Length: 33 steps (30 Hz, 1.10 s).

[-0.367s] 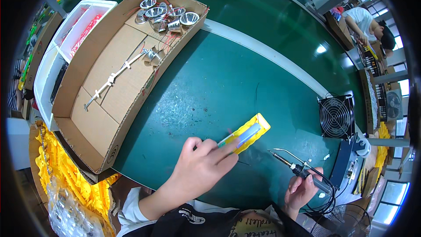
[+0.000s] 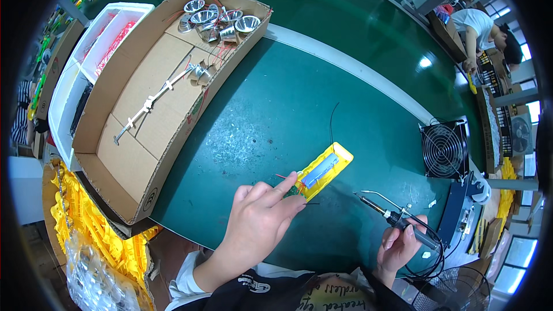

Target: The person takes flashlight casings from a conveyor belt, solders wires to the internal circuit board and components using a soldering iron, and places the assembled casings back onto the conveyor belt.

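Observation:
My left hand point(image 2: 256, 213) is closed at the near end of a yellow plastic housing point(image 2: 344, 152), over the green bench. A blue cylindrical cell point(image 2: 321, 171) lies inside the housing. At my left fingertips show a bit of green circuit board point(image 2: 294, 191) and thin red wires; the fingers partly hide both. A thin black wire point(image 2: 332, 121) sticks up from the housing's far side. My right hand point(image 2: 398, 247) is closed round a soldering iron point(image 2: 397, 220) with a thin metal tube beside its tip. The iron's tip points toward the housing, apart from it.
On the left stands a cardboard box point(image 2: 129, 95) with several reflector cups point(image 2: 204, 17) and a thin white rod. White foam trays point(image 2: 63, 89) and yellow parts point(image 2: 95, 224) sit beyond it. A black fan point(image 2: 442, 150) stands at right. Another person point(image 2: 481, 29) works far right.
My left hand has drawn back from over the cell to the housing's near end, uncovering more of the cell. The housing has shifted slightly left and away. The right hand with the iron barely moved.

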{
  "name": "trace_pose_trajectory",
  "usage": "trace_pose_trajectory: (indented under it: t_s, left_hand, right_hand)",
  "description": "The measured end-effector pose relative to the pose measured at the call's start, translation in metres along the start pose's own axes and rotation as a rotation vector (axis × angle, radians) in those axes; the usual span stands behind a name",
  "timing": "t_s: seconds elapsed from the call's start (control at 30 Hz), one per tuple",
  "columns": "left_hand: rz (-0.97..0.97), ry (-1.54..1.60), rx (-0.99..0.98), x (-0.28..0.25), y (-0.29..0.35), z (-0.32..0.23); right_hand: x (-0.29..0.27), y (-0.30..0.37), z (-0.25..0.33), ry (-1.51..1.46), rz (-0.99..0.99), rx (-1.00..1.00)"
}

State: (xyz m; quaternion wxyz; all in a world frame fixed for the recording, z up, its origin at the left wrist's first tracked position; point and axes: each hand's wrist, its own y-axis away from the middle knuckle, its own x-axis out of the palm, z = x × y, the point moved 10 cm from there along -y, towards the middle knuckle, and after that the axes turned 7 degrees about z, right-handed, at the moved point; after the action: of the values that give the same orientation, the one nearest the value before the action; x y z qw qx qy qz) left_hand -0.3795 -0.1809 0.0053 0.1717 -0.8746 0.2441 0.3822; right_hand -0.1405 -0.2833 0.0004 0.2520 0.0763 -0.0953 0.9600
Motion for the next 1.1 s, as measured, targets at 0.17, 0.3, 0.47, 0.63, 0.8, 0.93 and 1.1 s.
trace_pose_trajectory:
  t_s: [0.17, 0.3, 0.47, 0.63, 0.8, 0.93, 1.1]
  left_hand:
    - [-0.03, 0.058, 0.01, -0.005, 0.004, 0.003]
    - [-0.161, 0.108, 0.035, -0.018, 0.019, 0.008]
    - [-0.233, 0.13, -0.084, -0.015, 0.038, 0.025]
    - [-0.257, 0.092, -0.137, -0.01, 0.038, 0.026]
    - [-0.283, 0.152, -0.156, -0.012, 0.038, 0.025]
    - [-0.271, 0.163, -0.211, -0.011, 0.036, 0.025]
    - [-0.271, 0.173, -0.238, -0.01, 0.031, 0.023]
  right_hand:
    - [-0.004, 0.003, 0.003, 0.007, -0.027, -0.012]
    - [-0.01, 0.004, 0.008, -0.005, -0.07, -0.02]
    - [0.003, 0.012, 0.005, -0.01, -0.016, 0.04]
    - [0.027, 0.026, -0.005, -0.006, 0.012, 0.087]
    - [0.041, 0.031, -0.014, -0.017, -0.005, 0.127]
    - [0.055, 0.034, -0.015, 0.036, 0.027, 0.094]
    - [0.06, 0.038, -0.02, 0.052, 0.019, 0.13]
